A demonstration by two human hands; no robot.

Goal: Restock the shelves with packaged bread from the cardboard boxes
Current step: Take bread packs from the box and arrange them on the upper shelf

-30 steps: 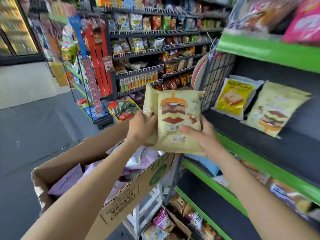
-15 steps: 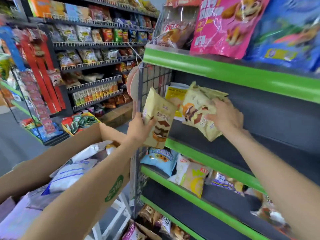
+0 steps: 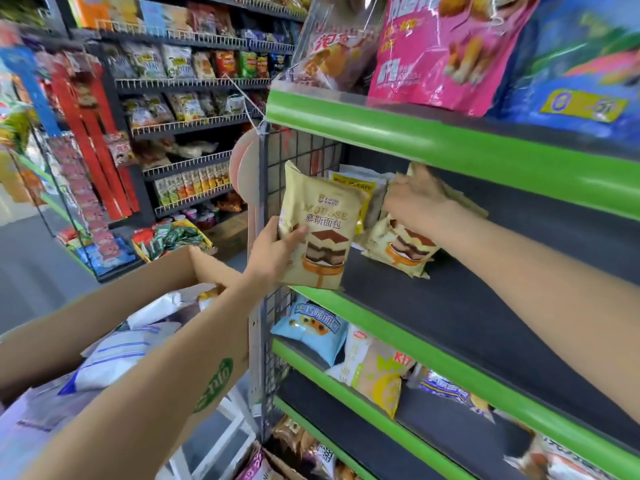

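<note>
A person's left hand (image 3: 277,251) is gripping a light, crinkly bread packet (image 3: 317,230) by its edge while the right hand (image 3: 414,202) is pressing another packet (image 3: 401,249) onto the shelf (image 3: 450,306)

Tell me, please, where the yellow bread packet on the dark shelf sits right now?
In the head view, the yellow packet stands at the shelf's left end, against the wire grid, behind the mousse packet held by the left hand.
</note>
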